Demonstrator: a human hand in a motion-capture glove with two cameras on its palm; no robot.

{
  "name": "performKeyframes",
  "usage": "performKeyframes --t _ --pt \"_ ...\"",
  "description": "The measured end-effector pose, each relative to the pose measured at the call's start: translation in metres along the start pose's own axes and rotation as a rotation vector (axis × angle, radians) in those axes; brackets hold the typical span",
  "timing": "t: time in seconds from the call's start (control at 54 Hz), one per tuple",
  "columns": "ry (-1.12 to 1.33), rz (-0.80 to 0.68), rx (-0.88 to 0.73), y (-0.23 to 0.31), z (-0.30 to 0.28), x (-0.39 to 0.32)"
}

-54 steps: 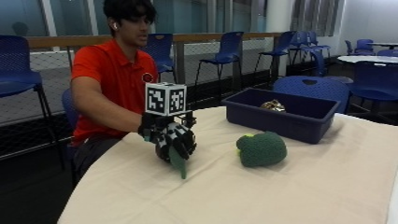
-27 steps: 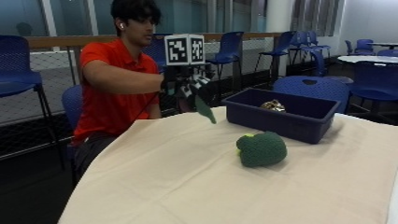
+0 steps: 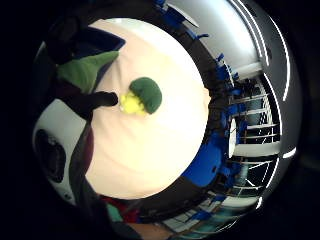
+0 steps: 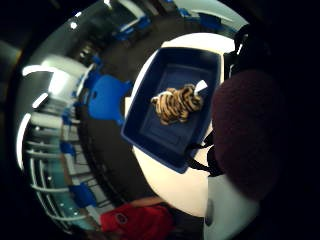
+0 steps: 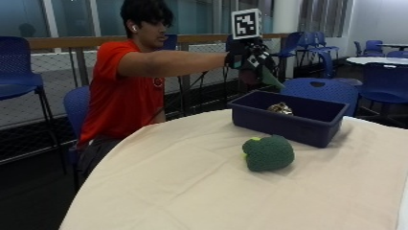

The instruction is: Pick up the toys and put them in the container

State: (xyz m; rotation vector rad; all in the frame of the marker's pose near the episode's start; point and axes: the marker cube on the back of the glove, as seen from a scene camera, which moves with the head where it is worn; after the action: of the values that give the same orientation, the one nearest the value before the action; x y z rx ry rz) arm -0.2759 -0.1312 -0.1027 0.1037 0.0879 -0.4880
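Green toy in right hand, long axis slanting down toward container.

Even indoor light; tablecloth glares in palm views; soft focus.

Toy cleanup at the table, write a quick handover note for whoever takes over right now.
Right hand: raised above the blue container, gripping a green toy that is not released yet.
In the container: a striped tiger toy.
On the table: the green broccoli plush, lying in front of the container.
Done: tiger toy in.
Left: drop the held green toy in, then fetch the broccoli plush.
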Motion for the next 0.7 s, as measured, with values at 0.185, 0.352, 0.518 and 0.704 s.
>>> performKeyframes --t 0.185,0.352,0.518,0.704 --pt "-0.008 0.167 -0.015 -0.055 0.021 -0.029" --pt "0.041 0.076 -0.024 -0.081 0.041 -0.048" --pt "0.057 0.037 0.016 -0.095 0.055 -0.060" --pt "-0.043 0.052 -0.115 -0.085 0.070 -0.040"
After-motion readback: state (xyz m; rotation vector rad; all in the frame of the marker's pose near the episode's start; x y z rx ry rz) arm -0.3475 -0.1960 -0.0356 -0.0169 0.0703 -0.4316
